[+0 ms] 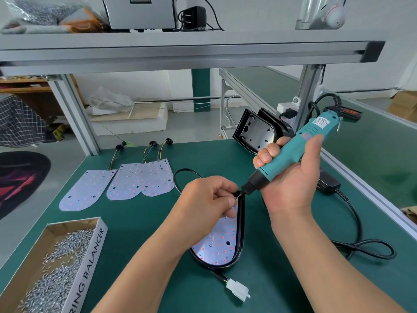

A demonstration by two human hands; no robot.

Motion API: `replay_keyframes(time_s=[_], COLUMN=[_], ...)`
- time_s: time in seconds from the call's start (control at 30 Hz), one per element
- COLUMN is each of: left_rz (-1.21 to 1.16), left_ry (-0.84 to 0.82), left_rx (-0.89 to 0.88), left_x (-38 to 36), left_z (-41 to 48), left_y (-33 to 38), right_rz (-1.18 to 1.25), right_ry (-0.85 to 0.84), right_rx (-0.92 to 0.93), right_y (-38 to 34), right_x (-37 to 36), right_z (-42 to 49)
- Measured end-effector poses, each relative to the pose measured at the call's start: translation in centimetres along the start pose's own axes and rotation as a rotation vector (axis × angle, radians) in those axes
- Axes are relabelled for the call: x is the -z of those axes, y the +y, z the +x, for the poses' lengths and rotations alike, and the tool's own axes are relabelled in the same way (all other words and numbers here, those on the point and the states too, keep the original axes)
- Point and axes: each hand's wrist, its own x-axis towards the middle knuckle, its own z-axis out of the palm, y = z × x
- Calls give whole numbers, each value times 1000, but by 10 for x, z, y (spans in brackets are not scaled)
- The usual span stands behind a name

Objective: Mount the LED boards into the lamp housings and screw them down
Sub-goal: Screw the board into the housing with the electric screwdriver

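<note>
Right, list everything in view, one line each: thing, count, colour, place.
LED boards: three loose, white with red dots, far left of the green mat.
Lamp housing: one, black, mid-mat, with a fourth board seated inside.
Empty lamp housings: two it seems, black, stood on edge, far right.
Electric screwdriver: one, teal, held tilted above the housing.
Screws: a heap, silver, in a cardboard box, near left.
Connector: one, white, on the housing's lead, near edge.
Power cord: one, black, looped on the right.
Adapter: one, black, right side.
Shelf: one, grey, overhead.
Left hand: pinches a screw, it seems, at the screwdriver's bit.
Right hand: grips the screwdriver.
</note>
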Motion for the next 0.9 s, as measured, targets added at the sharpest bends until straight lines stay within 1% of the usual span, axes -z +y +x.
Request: replay_keyframes(time_s=[0.17, 0.33, 0.53, 0.6, 0.63, 0.67, 0.73, 0.77, 0.8, 0.83, 0.9], left_rz=[35, 13, -44, -27, -9, 47, 256, 342, 380, 381, 369], left_ry=[-21, -31, -43, 5, 58, 135, 307, 343, 326, 271, 119], left_rx=[16, 7, 20, 33, 30, 19, 24, 62, 125, 199, 325], left_x=[0, 2, 8, 16, 21, 28, 45, 53, 59, 62, 61], left_z=[1, 2, 2, 3, 5, 6, 10, 11, 11, 9, 6], left_y=[-1, -2, -2, -1, -1, -2, -6, -9, -11, -12, -13], right_rz=[24, 72, 101, 119, 121, 116, 97, 85, 73, 61, 42], right_ry=[35, 115, 141, 138, 138, 138, 135, 130, 122, 111, 81], right_rx=[-15, -33, -49, -47, -43, -38, -24, -15, -6, 0, 1], right_y=[7, 10, 12, 12, 12, 12, 12, 12, 13, 14, 17], right_x=[2, 5, 4, 4, 4, 4, 4, 4, 3, 1, -4], right_z=[-2, -1, -2, -1, -1, 0, 3, 5, 7, 10, 14])
